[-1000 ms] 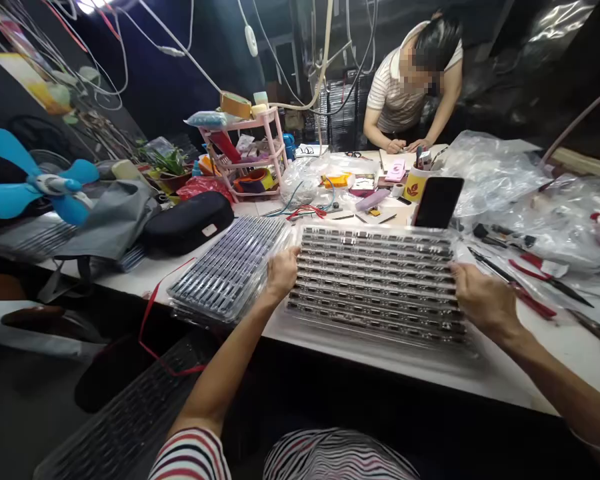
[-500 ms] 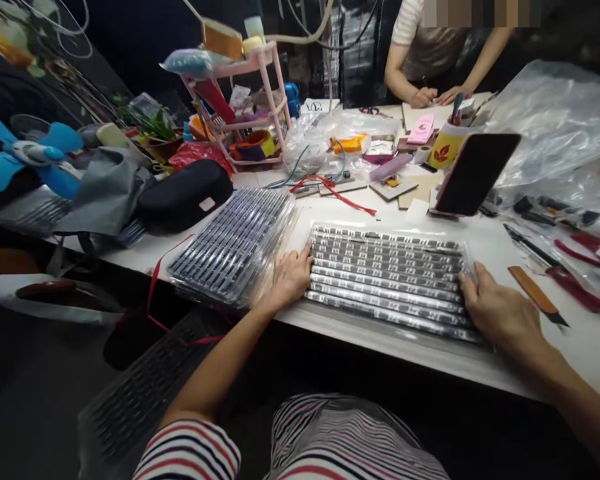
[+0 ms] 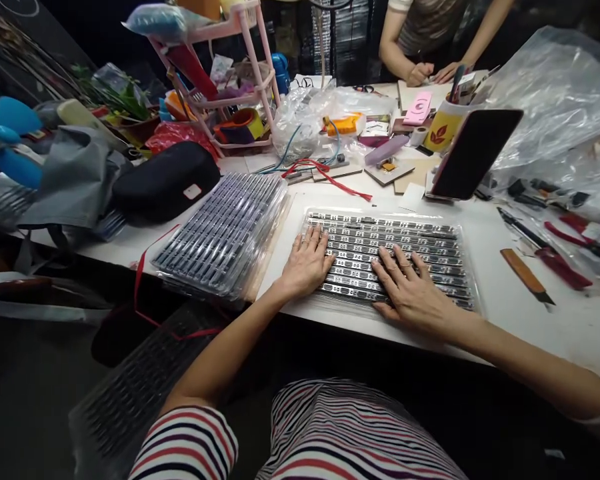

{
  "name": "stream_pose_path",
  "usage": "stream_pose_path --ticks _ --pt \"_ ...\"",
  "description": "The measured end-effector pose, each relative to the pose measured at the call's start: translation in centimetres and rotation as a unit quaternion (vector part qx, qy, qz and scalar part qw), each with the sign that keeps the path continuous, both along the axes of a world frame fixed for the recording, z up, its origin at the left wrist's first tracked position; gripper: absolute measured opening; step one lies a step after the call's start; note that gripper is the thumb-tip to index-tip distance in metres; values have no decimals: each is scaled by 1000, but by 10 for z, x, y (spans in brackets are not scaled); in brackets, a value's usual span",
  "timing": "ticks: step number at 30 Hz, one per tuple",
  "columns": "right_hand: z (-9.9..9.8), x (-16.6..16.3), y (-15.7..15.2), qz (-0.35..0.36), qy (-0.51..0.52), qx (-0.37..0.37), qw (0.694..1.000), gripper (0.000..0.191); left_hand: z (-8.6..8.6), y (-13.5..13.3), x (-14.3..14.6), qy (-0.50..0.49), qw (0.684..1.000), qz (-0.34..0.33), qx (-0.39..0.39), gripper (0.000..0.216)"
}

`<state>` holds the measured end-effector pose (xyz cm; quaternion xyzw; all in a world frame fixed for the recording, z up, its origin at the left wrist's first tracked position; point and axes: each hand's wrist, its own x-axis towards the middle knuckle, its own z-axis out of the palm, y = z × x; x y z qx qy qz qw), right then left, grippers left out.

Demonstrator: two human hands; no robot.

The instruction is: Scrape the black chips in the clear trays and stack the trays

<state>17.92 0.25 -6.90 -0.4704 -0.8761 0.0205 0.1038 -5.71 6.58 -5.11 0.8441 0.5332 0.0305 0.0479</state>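
A clear plastic tray (image 3: pixel 473 267) lies flat near the table's front edge, its rows filled with dark metallic strips (image 3: pixel 360 257). My left hand (image 3: pixel 306 261) rests palm down on the tray's left end, fingers stretched out over the strips. Fingers spread, my right hand (image 3: pixel 411 287) lies across the front and middle of the same rows. Neither hand is wrapped round anything. Left of my left hand sits a stack of similar filled trays (image 3: pixel 223 233).
A phone on a stand (image 3: pixel 475 157) is behind the tray. Right of it lie a brown-handled blade (image 3: pixel 527 275) and pliers (image 3: pixel 580 233). A black case (image 3: pixel 165 180) and pink rack (image 3: pixel 253 73) stand back left. Across the table, a person's hands (image 3: pixel 433 72) are over paper.
My hands have let go of the tray's two ends and now lie flat on its strips. My right hand has moved left, inward. The view has shifted slightly.
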Motion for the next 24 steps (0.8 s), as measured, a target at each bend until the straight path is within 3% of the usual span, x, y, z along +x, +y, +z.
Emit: stream_pose_path --ticks 6,8,12,14,24 --pt "10 10 11 18 -26 -54 998 73 3 -8 7 -26 999 -11 22 63" --pt "18 9 29 30 -27 -73 997 72 4 -8 8 -26 999 -14 38 63" --pt "30 1 71 -18 -48 -69 996 75 6 -9 8 -26 998 -14 58 61" --pt "33 -2 86 -16 -79 -108 991 78 7 -9 8 -26 998 -12 58 61" --pt "18 -14 95 -40 -60 -84 994 75 3 -6 5 -31 997 -15 67 60"
